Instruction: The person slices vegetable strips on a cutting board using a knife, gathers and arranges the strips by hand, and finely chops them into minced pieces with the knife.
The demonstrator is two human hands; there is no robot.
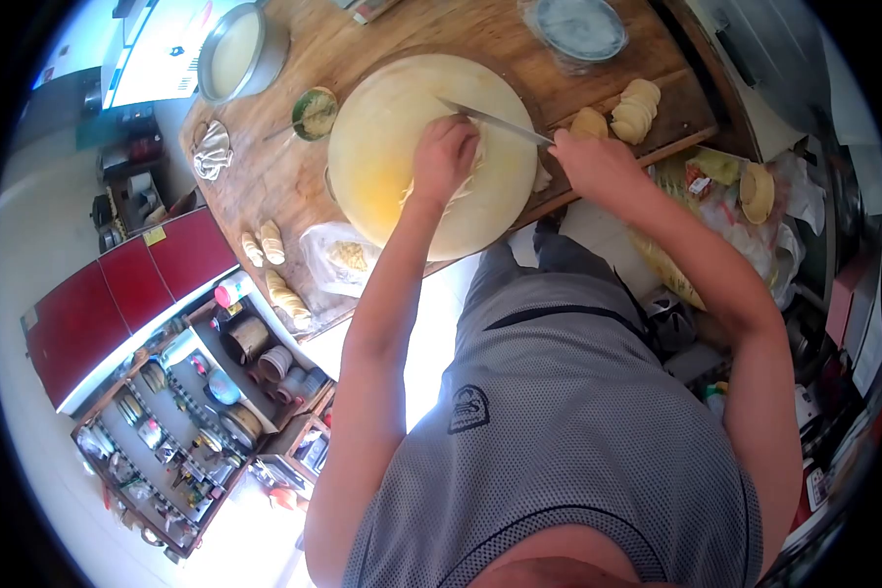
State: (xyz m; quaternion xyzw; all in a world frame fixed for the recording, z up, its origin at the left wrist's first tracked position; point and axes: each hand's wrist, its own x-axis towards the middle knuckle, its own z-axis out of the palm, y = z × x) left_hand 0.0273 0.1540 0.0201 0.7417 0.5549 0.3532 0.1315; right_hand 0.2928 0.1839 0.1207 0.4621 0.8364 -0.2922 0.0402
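On a round pale cutting board [372, 137], my left hand [446, 157] has its fingers bent and pressed together over some pale food. The hand hides most of that food, and thin pale strips [472, 184] show beside it. My right hand [593, 162] is closed round the handle of a knife [505, 123], whose long blade lies across the board close to my left fingertips. Pale cut slices [635, 110] are stacked on the table past my right hand, with another pale piece [588, 122] nearer to it.
The wooden table [294, 186] also bears a metal pot [263, 54], a small green bowl [315, 113], a crumpled cloth [212, 149], a plastic bag [328, 255] and a wrapped bowl [580, 29]. Full shelves [167, 441] stand at left; bags and clutter [725, 211] lie at right.
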